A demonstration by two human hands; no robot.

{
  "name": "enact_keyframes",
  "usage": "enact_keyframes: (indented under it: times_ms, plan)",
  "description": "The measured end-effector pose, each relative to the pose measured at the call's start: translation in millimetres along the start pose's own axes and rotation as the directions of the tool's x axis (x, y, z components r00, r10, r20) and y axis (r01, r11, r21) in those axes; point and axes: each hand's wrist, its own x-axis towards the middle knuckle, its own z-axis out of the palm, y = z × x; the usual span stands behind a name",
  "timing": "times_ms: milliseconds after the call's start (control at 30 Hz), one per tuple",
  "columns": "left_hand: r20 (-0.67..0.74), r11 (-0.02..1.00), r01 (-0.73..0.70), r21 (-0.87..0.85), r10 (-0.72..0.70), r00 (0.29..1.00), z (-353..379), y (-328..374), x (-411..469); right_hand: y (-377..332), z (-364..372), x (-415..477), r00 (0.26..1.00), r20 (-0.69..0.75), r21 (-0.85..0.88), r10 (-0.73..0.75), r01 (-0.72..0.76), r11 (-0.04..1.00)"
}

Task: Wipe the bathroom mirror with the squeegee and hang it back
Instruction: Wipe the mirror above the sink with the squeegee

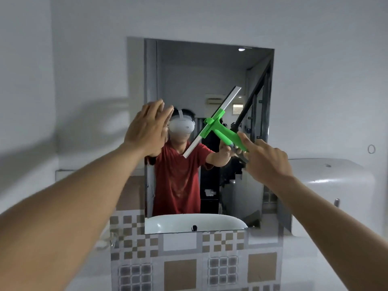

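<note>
A rectangular mirror [184,76] hangs on the white wall ahead. My right hand [266,160] grips the green handle of a squeegee [218,124], whose long white blade lies tilted against the glass, running from lower left to upper right. My left hand [147,127] is flat with fingers together, held up at the mirror's left edge with nothing in it. The glass reflects a person in a red shirt wearing a white headset.
A white basin shows in the mirror's lower part. Checkered brown and grey tiles [189,259] cover the wall below. A white glossy tank [327,192] sits to the right, with a small ring hook [371,149] on the wall above it.
</note>
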Motion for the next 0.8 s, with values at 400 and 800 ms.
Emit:
enact_keyframes:
  times_ms: [400,800]
  plan:
    - [0.137,0.998,-0.044,0.046,0.038,0.99,-8.6,-6.0,39.5,-4.2,38.5,-49.7,0.966,0.04,0.297,0.255,-0.255,0.92]
    - [0.151,0.997,-0.071,0.037,0.065,0.986,-25.9,-10.0,45.8,-61.7,83.6,-105.3,0.854,0.211,0.503,0.476,-0.512,0.696]
